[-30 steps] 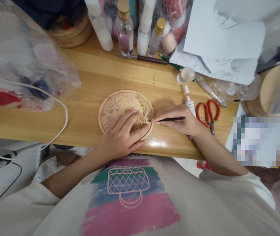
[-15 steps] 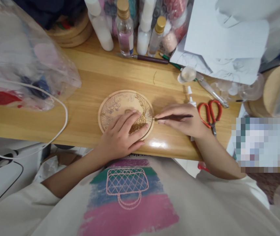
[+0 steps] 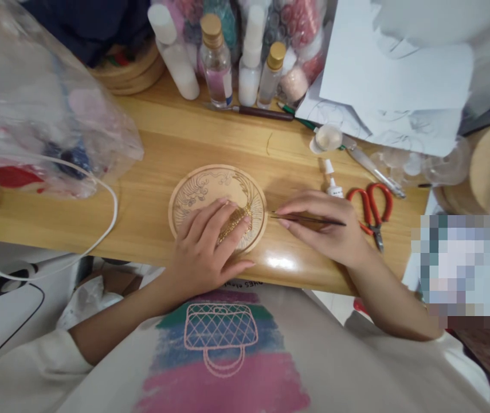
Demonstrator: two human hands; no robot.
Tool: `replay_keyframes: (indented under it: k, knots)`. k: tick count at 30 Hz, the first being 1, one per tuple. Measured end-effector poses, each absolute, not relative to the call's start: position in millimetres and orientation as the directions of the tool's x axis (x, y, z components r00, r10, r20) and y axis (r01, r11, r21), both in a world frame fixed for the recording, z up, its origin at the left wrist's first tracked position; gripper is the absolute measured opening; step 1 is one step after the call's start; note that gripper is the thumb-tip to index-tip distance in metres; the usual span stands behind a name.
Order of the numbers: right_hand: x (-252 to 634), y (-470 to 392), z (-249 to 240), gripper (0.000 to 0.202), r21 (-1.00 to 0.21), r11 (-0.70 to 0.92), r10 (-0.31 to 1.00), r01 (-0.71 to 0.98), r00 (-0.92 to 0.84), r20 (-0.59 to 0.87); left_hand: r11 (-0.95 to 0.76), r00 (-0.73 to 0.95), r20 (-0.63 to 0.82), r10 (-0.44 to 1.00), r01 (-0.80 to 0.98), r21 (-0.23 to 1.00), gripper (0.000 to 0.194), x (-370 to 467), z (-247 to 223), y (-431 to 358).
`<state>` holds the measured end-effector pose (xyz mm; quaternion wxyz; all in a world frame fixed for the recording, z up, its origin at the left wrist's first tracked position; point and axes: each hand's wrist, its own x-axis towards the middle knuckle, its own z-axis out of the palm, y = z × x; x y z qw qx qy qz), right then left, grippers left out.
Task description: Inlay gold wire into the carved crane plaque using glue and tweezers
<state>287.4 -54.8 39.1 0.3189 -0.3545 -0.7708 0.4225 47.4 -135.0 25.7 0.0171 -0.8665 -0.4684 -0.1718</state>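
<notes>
A round wooden plaque [image 3: 219,178] with a raised rim and dark line drawings lies on the table. Part of its drawing carries textured gold work [image 3: 241,218], partly hidden under fingers. My left hand [image 3: 208,244] rests flat on the plaque's lower part, fingers spread. To the right of the rim, my right hand [image 3: 324,226] pinches slim dark tweezers [image 3: 307,219]. Their tips point left and sit just off the plaque's right edge. Whether anything fine is between the tips is too small to make out.
Red-handled pliers [image 3: 371,209] and a small white glue tube [image 3: 334,186] lie beside my right hand. Bottles [image 3: 216,74], a dark-handled tool [image 3: 264,113] and papers [image 3: 391,86] line the back. At left are a plastic bag [image 3: 98,126] and a white cable [image 3: 113,221].
My right hand has drawn slightly right, taking the tweezer tips from over the plaque's rim to just outside it. My left hand's thumb and fingers have shifted slightly on the plaque.
</notes>
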Motion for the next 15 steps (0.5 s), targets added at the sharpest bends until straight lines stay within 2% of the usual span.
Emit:
replay_keyframes:
  k: [8,15]
  knots:
    - [282,-64,34,0.011,-0.903,0.321,0.839,0.285,-0.528,0.132,-0.511,0.456,0.256,0.853,0.830,0.223,0.066,59,20,-143]
    - [279,-64,31,0.007,-0.886,0.370,0.839,0.279,-0.509,0.190,-0.527,0.477,0.267,0.837,0.834,0.165,0.061,64,18,-141]
